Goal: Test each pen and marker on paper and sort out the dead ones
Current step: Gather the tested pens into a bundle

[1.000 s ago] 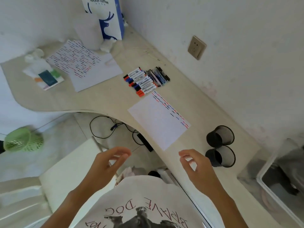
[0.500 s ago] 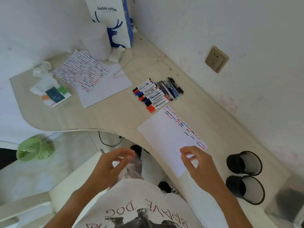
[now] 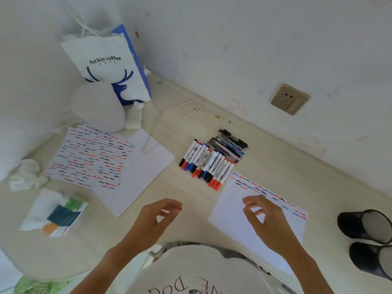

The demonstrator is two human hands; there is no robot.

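Two hands hover above the desk point(image 3: 186, 200), holding nothing: the left hand point(image 3: 156, 219) and the right hand point(image 3: 265, 219) each have loosely curled fingers, thumb and forefinger near one another with a gap between them. The landmark is the row of markers point(image 3: 206, 164), roughly a dozen white-barrelled ones with red, blue and black caps lying side by side; an exact count is hard to make. Just beyond that row, on the wall side, lies a bundle of dark pens point(image 3: 230, 143), too tightly packed to count. Just beside the markers, on the near right, is one sheet of test paper point(image 3: 239, 221) with red, blue and black squiggles along its far edge; the right hand is over this sheet. Left of the markers lies one larger sheet point(image 3: 135, 172), partly covered by a second sheet filled with squiggles point(image 3: 91, 158). Well to the right of the markers, two black mesh cups point(image 3: 364, 225) lie on their sides, one next to the other. Far left of the markers are a coffee bag point(image 3: 110, 66), a white rounded object point(image 3: 97, 107) in front of it, crumpled tissues point(image 3: 27, 175) and a colourful packet point(image 3: 61, 215). The desk is pale wood grain with a curved front edge, set into a corner of white walls; one socket point(image 3: 289, 99) sits on the wall beyond the markers. A green basket point(image 3: 34, 286) shows at the lower left.
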